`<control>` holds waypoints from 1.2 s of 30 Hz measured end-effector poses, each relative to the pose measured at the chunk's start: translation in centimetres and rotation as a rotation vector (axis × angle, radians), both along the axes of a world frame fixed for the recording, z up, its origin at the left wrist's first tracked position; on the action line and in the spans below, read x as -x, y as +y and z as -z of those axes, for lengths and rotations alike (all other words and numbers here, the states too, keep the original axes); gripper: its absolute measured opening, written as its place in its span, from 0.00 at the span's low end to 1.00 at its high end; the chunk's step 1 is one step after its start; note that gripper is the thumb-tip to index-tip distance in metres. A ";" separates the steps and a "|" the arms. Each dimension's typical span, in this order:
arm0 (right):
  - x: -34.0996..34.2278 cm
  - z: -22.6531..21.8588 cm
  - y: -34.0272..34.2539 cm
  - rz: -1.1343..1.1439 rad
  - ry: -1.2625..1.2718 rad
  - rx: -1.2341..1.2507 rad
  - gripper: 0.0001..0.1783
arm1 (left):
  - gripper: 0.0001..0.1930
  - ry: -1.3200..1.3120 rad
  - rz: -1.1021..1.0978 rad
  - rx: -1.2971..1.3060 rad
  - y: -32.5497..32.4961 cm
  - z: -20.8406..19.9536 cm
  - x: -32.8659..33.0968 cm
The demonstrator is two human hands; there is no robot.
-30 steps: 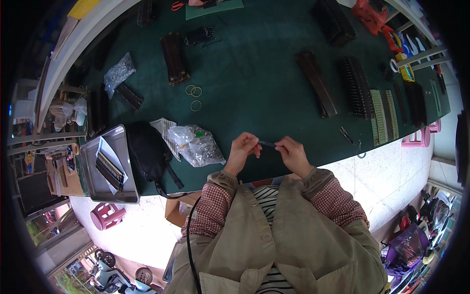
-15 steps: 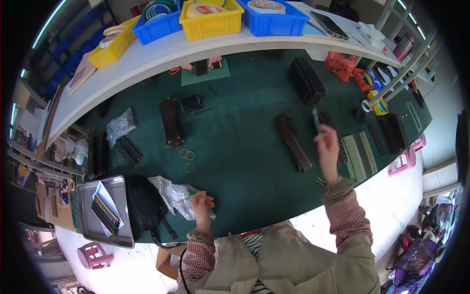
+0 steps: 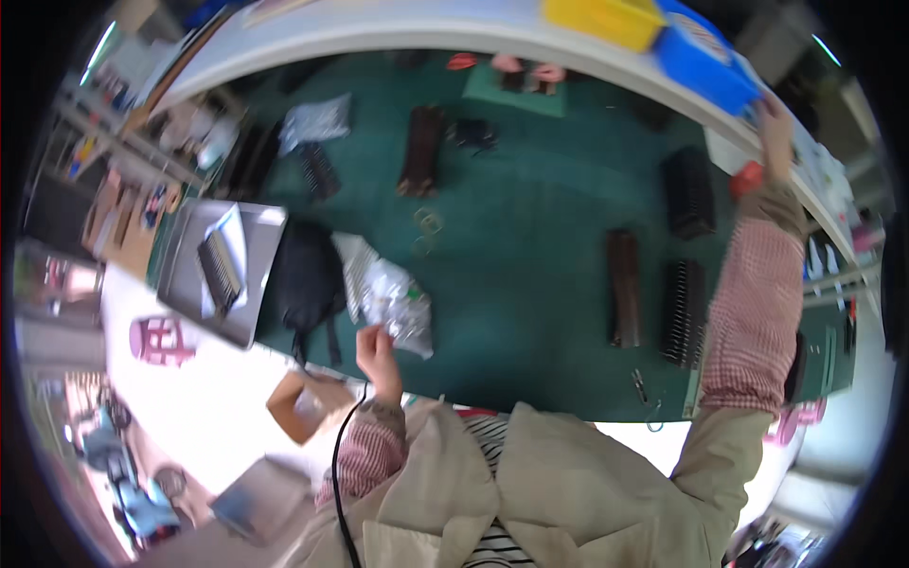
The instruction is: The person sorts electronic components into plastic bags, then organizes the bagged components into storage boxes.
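Note:
My right arm stretches far out to the right. My right hand [image 3: 775,133] is at the edge of the raised shelf, beside a blue bin [image 3: 705,62]; its fingers are blurred, and what they hold, if anything, does not show. My left hand [image 3: 379,362] is curled closed near the table's front edge, with nothing showing in it. Just beyond it lies a clear plastic bag [image 3: 402,308] with small contents. Dark brown strips [image 3: 624,284] lie on the right part of the green table, next to a black piece with a studded edge [image 3: 684,308].
The white shelf [image 3: 454,38] curves across the far side, with a yellow bin [image 3: 611,19] on it. Another person's hands [image 3: 544,72] work beneath it. A metal tray [image 3: 270,227] and a black bag [image 3: 308,275] sit at the left. Rings [image 3: 427,221] lie mid-table.
My right hand has moved from above the right part of the table, where it held a thin object, up to the shelf. The left hand has curled tighter. The view has shifted.

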State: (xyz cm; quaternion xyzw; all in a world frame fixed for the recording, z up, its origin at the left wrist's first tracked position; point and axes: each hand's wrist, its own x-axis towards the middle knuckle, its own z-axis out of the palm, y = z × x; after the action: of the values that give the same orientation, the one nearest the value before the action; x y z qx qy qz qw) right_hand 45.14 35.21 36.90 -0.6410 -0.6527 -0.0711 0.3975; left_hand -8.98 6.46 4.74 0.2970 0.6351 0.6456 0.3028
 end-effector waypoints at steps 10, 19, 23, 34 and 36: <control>31.1 28.1 -22.3 -0.496 0.820 0.636 0.21 | 0.04 -1.007 -0.551 -0.729 3.5 -3.1 24.4; 45.7 34.8 -23.7 -0.501 0.476 0.758 0.23 | 0.16 0.115 0.513 -0.220 10.5 -5.1 17.4; 46.9 35.4 -25.1 -0.389 0.448 0.685 0.19 | 0.29 0.691 0.983 -0.270 6.9 2.3 13.1; 49.3 33.0 -23.7 -0.302 0.467 0.672 0.10 | 0.18 0.703 1.012 -0.257 10.7 4.8 9.0; 49.8 32.2 -23.4 -0.286 0.470 0.624 0.10 | 0.15 0.665 0.875 -0.260 11.0 5.0 8.3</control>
State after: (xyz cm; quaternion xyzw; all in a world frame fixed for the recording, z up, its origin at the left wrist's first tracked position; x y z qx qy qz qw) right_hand -4.62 11.78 4.66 -0.6324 -0.6170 0.3344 0.3280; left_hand -17.31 17.50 -0.23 0.7550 0.4293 0.4044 0.2865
